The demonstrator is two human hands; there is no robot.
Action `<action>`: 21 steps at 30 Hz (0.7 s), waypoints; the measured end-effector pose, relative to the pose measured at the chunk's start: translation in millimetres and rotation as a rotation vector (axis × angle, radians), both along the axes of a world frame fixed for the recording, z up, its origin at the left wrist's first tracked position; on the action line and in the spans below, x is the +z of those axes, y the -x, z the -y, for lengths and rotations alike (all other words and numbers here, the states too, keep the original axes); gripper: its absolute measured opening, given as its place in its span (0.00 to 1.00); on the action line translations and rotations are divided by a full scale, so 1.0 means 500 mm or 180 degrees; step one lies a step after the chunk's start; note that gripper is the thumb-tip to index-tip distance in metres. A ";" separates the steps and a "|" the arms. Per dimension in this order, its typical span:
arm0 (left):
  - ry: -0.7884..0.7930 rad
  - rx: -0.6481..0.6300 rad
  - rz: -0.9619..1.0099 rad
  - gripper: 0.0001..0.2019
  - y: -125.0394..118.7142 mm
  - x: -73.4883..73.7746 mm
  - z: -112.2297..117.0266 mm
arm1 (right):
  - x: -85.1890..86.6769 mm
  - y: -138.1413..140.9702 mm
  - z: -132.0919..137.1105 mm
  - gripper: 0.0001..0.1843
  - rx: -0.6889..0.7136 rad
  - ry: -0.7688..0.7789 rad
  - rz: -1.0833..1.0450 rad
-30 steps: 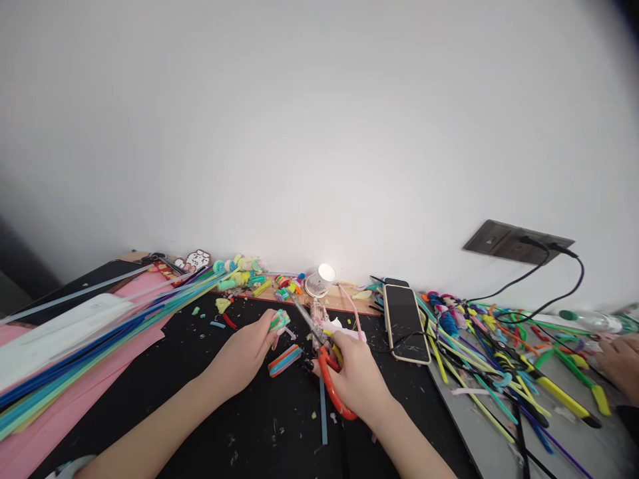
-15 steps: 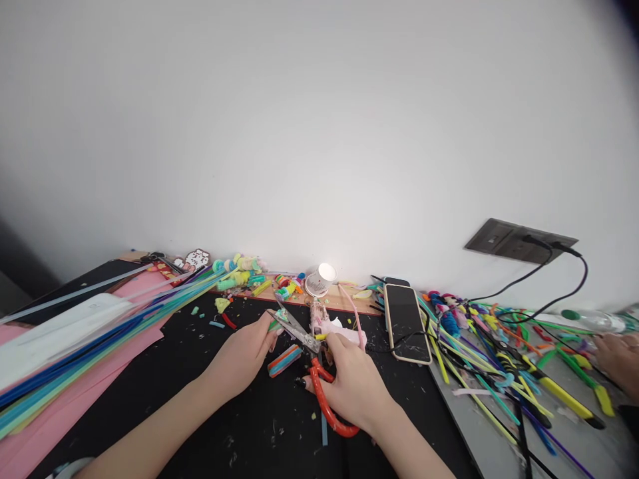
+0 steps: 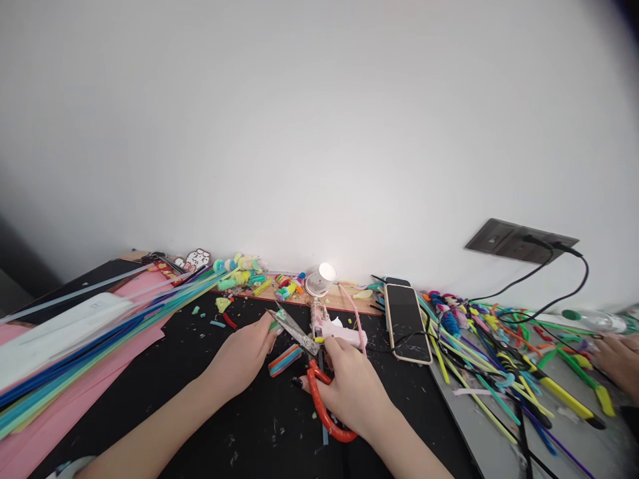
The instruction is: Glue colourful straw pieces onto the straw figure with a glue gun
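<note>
My right hand [image 3: 349, 376] is wrapped around the red handles of a pair of scissors [image 3: 324, 409]. Their metal blades point up and left, reaching my left hand [image 3: 249, 349]. Pinched in my left fingertips is a small green fuzzy piece [image 3: 276, 323], which looks like pipe cleaner, right at the blades. A bundle of short orange and blue pipe-cleaner pieces [image 3: 285, 360] lies on the black tabletop between my hands. Just beyond the right fingers rests a pale pink glue gun [image 3: 344, 332], partly hidden, with a pink strand at its end.
A white paper cup [image 3: 321, 279] stands by the wall. To its right lies a phone [image 3: 408, 324]. Long pipe cleaners [image 3: 124, 332] spread over pink sheets at left. More pipe cleaners, cables and yellow-handled pliers [image 3: 564, 397] cover the right side, near another person's hand [image 3: 616, 362].
The scissors and my right hand have shifted slightly left, and the blades sit closer together. My left hand stays nearly in place with the green piece.
</note>
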State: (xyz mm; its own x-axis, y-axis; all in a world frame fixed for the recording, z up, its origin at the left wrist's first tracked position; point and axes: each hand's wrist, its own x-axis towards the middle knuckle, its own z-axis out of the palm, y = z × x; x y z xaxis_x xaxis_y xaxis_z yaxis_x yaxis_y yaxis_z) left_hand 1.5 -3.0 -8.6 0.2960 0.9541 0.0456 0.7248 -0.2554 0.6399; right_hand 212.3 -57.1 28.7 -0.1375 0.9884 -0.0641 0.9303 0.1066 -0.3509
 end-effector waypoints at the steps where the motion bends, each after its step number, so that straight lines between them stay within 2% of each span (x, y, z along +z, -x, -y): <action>1: 0.0009 -0.0002 -0.0026 0.11 0.000 0.000 0.000 | 0.001 0.001 0.000 0.13 -0.0012 0.0007 0.0000; 12: 0.0128 -0.0023 0.0059 0.10 -0.002 0.006 0.001 | -0.028 -0.005 -0.013 0.14 -0.0077 0.0003 -0.0044; 16: 0.0203 -0.0045 0.0594 0.12 -0.002 0.005 -0.002 | -0.023 -0.008 -0.017 0.13 -0.0137 -0.0123 -0.0276; 21: 0.0442 0.0147 0.1389 0.15 -0.005 -0.004 -0.006 | -0.008 -0.010 -0.013 0.13 -0.0322 -0.0225 -0.0420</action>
State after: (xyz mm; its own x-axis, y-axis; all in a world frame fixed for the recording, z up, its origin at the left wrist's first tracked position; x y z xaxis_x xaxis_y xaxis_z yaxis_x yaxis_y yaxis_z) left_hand 3.7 -0.1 -10.4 0.2345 0.9717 0.0273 0.3886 -0.1194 0.9136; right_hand 217.6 -50.4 24.7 -0.0396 0.9991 0.0181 0.8840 0.0435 -0.4654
